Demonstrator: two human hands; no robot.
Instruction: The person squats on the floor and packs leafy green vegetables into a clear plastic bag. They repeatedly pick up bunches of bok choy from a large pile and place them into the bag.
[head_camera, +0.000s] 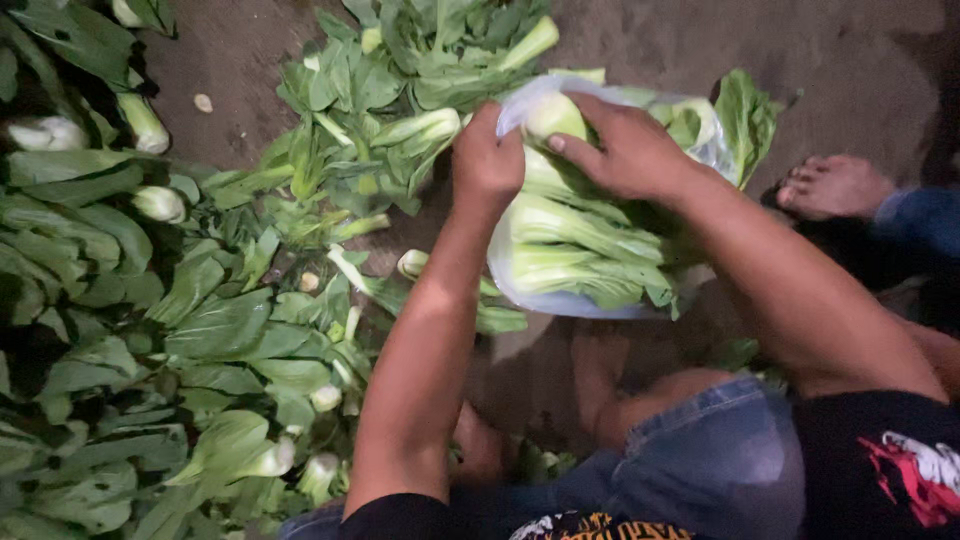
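Observation:
A clear plastic bag (520, 285) lies in the middle, filled with bok choy (580, 240), pale stalks and dark green leaves. My left hand (487, 160) is closed on the bag's left edge near its mouth. My right hand (625, 150) rests on top of the bag, fingers gripping the plastic and pressing a pale stalk end (553, 115) at the opening. Leaves (745, 120) stick out of the bag on the right.
Loose bok choy (150, 330) is heaped over the whole left side and the top centre (400, 70) on bare dirt ground (840, 60). Another person's bare foot (835, 185) and blue trouser leg stand at the right edge. My knees in denim shorts (700, 460) are below.

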